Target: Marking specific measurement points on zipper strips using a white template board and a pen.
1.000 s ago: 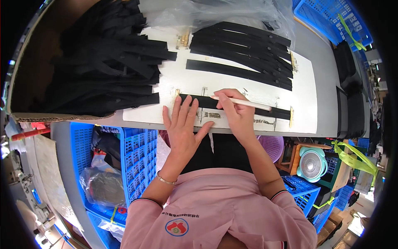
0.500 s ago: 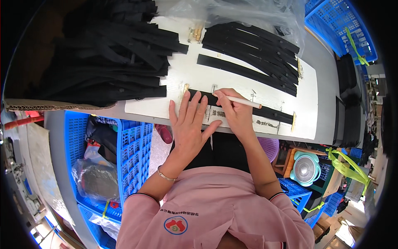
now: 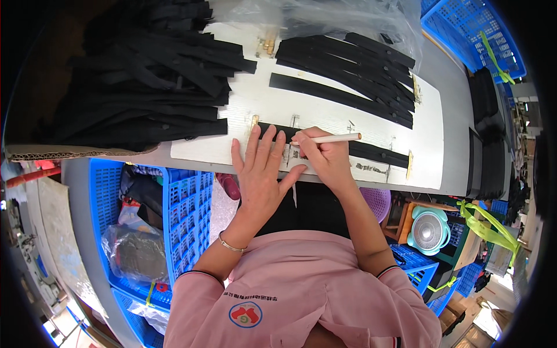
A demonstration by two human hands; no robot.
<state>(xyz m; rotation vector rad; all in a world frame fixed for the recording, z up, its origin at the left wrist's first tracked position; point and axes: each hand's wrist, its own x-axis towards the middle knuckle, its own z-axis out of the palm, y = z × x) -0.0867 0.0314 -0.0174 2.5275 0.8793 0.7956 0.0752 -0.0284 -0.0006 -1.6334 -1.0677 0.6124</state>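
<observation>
A black fabric strip (image 3: 377,153) lies lengthwise near the front of a white board (image 3: 243,110), between small yellowish end marks. My left hand (image 3: 261,174) rests with its fingers spread, fingertips pressing the strip's left end. In my right hand (image 3: 328,159) a white pencil-like marker (image 3: 339,138) is pinched, its tip at the strip's lower edge just right of my left fingers. Part of the strip is hidden under both hands. Farther back on the board lie a single black strip (image 3: 331,94) and a fanned group of black strips (image 3: 342,61).
A large heap of black strips (image 3: 156,75) fills the left of the table, over a cardboard edge (image 3: 81,152). Clear plastic sheeting (image 3: 348,17) lies at the back. Blue crates (image 3: 188,203) stand below left; another blue basket (image 3: 476,32) sits at the far right.
The marker's tip has moved from the strip's upper edge to its lower edge, slightly left and toward me. Its rear end has swung upward. My left hand stays on the strip.
</observation>
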